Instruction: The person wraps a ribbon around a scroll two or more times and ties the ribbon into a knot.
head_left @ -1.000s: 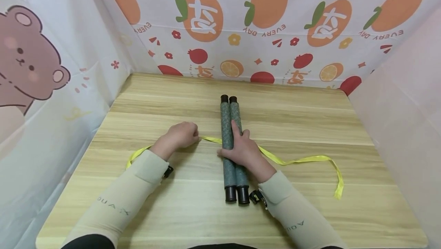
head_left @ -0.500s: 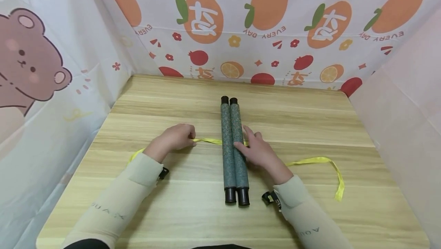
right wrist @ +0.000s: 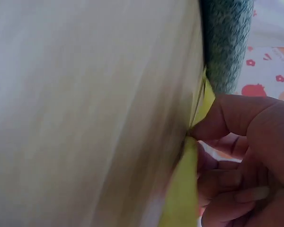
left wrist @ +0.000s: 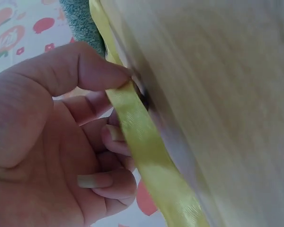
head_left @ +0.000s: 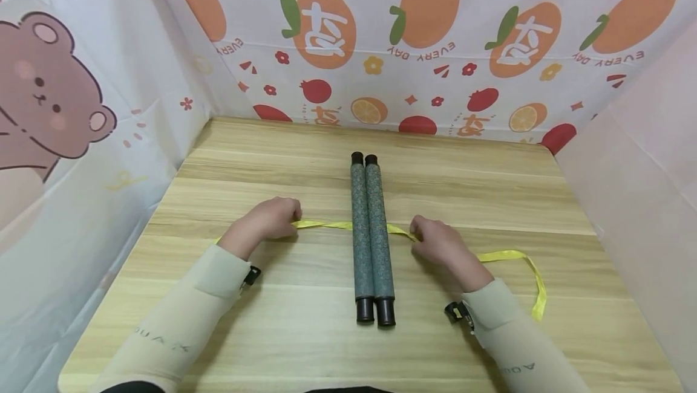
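Note:
Two rolled scrolls [head_left: 373, 236], grey-green with dark end knobs, lie side by side lengthwise on the wooden table. A yellow ribbon [head_left: 327, 225] passes crosswise beneath them and comes out on both sides. To the left of the rolls, my left hand [head_left: 267, 222] pinches the ribbon between thumb and fingers; the left wrist view shows the ribbon [left wrist: 151, 151] trailing past the palm. On the other side, my right hand [head_left: 440, 245] pinches the ribbon [right wrist: 180, 189] close over the tabletop. The ribbon's far right end curves toward the front.
The wooden table [head_left: 305, 332] has a patterned cloth [head_left: 425, 78] hanging behind it and a white cloth with a bear print [head_left: 60, 90] at the left. A small camera sits at each wrist, the right one [head_left: 457, 313] low over the table.
My right hand has left the scrolls, moved right and taken hold of the ribbon. My left hand has shifted slightly left, still pinching it.

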Tool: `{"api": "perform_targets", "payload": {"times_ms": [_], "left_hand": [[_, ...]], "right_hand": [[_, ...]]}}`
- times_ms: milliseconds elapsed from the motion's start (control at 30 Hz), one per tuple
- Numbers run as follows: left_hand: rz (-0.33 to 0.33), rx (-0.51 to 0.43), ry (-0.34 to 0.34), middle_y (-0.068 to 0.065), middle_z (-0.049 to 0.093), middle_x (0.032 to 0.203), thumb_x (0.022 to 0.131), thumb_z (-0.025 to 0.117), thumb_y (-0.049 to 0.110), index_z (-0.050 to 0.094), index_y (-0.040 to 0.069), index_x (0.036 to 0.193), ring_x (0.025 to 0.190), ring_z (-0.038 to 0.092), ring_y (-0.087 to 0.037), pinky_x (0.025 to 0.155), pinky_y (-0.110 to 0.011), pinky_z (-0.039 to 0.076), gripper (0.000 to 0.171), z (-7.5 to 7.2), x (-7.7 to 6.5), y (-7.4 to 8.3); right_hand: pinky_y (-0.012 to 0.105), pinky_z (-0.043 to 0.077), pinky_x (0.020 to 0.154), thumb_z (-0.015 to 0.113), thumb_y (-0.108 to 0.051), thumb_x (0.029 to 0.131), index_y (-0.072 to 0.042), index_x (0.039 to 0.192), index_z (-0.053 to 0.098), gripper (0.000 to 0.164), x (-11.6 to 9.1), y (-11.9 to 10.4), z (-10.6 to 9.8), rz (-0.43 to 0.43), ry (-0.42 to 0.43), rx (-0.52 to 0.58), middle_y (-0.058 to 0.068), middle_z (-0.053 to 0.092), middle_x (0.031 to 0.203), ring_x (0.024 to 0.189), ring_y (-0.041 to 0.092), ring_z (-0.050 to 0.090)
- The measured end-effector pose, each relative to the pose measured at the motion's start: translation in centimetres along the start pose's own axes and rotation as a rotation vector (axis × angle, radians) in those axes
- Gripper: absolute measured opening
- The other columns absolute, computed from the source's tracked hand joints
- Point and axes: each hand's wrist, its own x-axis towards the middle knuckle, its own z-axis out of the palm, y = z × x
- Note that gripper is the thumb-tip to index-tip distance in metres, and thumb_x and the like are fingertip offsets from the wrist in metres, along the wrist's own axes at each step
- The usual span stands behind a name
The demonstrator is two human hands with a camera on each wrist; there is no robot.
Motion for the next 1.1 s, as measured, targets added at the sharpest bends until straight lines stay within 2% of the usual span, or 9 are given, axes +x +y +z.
{"api": "perform_targets", "payload": {"times_ms": [100, 200, 300, 400, 500, 633, 767, 933, 1100], "left_hand": [[-0.007, -0.017, -0.023, -0.002, 0.054, 0.072, 0.078, 0.067, 0.013, 0.062, 0.008, 0.079, 0.064, 0.045, -0.017, 0.061, -0.033, 0.042, 0.008, -0.2, -0.3, -0.1], [-0.002, -0.045, -0.051, 0.003, 0.036, 0.056, 0.080, 0.064, 0.014, 0.053, 0.013, 0.061, 0.051, 0.033, -0.013, 0.050, -0.028, 0.032, 0.022, -0.4, -0.4, -0.3], [0.010, -0.104, -0.077, 0.006, 0.030, 0.051, 0.082, 0.061, 0.016, 0.049, 0.016, 0.055, 0.046, 0.028, -0.011, 0.046, -0.026, 0.029, 0.030, -0.5, -0.6, -0.5], [0.019, -0.199, -0.115, 0.005, 0.030, 0.051, 0.083, 0.059, 0.018, 0.055, 0.012, 0.057, 0.047, 0.029, -0.011, 0.046, -0.026, 0.029, 0.027, -0.6, -0.7, -0.8], [0.053, -0.268, -0.110, 0.004, 0.043, 0.059, 0.082, 0.055, 0.019, 0.066, 0.011, 0.066, 0.052, 0.036, -0.013, 0.050, -0.028, 0.033, 0.021, -0.9, -0.7, -1.2], [0.135, -0.332, -0.057, -0.004, 0.062, 0.087, 0.085, 0.051, 0.018, 0.073, 0.012, 0.079, 0.069, 0.048, -0.018, 0.060, -0.032, 0.041, 0.023, -1.5, -0.7, -1.5], [0.217, -0.436, -0.040, -0.009, 0.063, 0.101, 0.089, 0.052, 0.017, 0.071, 0.004, 0.081, 0.085, 0.051, -0.022, 0.072, -0.037, 0.045, 0.024, -1.8, -0.7, -1.6], [0.248, -0.598, -0.034, -0.011, 0.060, 0.112, 0.090, 0.054, 0.018, 0.066, -0.005, 0.082, 0.106, 0.050, -0.024, 0.092, -0.047, 0.042, 0.027, -1.7, -0.7, -1.3], [0.269, -0.658, -0.021, -0.015, 0.058, 0.119, 0.091, 0.055, 0.019, 0.066, -0.007, 0.086, 0.112, 0.048, -0.026, 0.099, -0.054, 0.038, 0.029, -1.4, -0.5, -1.0]], "right_hand": [[0.036, 0.043, 0.061, 0.063, -0.013, 0.073, -0.015, 0.087, 0.060, 0.014, -0.1, 0.8, -0.4, 0.004, 0.002, -0.058, 0.002, 0.062, 0.080, 0.068, 0.018, 0.051], [0.032, 0.037, 0.054, 0.059, -0.013, 0.072, -0.016, 0.071, 0.057, 0.004, -0.4, 1.6, -0.8, 0.012, -0.022, -0.077, 0.000, 0.056, 0.068, 0.060, 0.016, 0.047], [0.031, 0.035, 0.052, 0.057, -0.016, 0.073, -0.016, 0.065, 0.055, 0.008, -0.6, 2.6, -1.3, 0.014, -0.050, -0.045, 0.000, 0.053, 0.063, 0.057, 0.016, 0.046], [0.031, 0.037, 0.054, 0.056, -0.019, 0.077, -0.015, 0.070, 0.055, 0.008, -0.7, 3.5, -1.9, 0.003, -0.050, 0.020, 0.001, 0.054, 0.066, 0.060, 0.017, 0.046], [0.032, 0.039, 0.055, 0.056, -0.020, 0.080, -0.013, 0.079, 0.057, 0.007, -0.7, 4.6, -2.6, -0.011, -0.036, 0.100, 0.003, 0.055, 0.070, 0.062, 0.018, 0.047], [0.032, 0.040, 0.054, 0.061, -0.021, 0.080, -0.012, 0.087, 0.064, 0.012, -0.8, 5.8, -3.7, -0.008, -0.033, 0.170, 0.003, 0.055, 0.070, 0.060, 0.017, 0.046], [0.032, 0.042, 0.056, 0.067, -0.030, 0.081, -0.013, 0.086, 0.069, 0.017, -1.0, 6.7, -4.6, -0.002, -0.054, 0.220, 0.004, 0.061, 0.076, 0.064, 0.018, 0.048], [0.033, 0.041, 0.059, 0.066, -0.041, 0.084, -0.009, 0.079, 0.071, 0.032, -1.2, 7.5, -5.6, -0.017, -0.084, 0.280, 0.007, 0.065, 0.081, 0.067, 0.019, 0.048], [0.032, 0.039, 0.058, 0.066, -0.038, 0.085, -0.004, 0.074, 0.069, 0.036, -1.5, 7.3, -6.3, -0.033, -0.092, 0.337, 0.011, 0.063, 0.075, 0.063, 0.018, 0.046]]}}
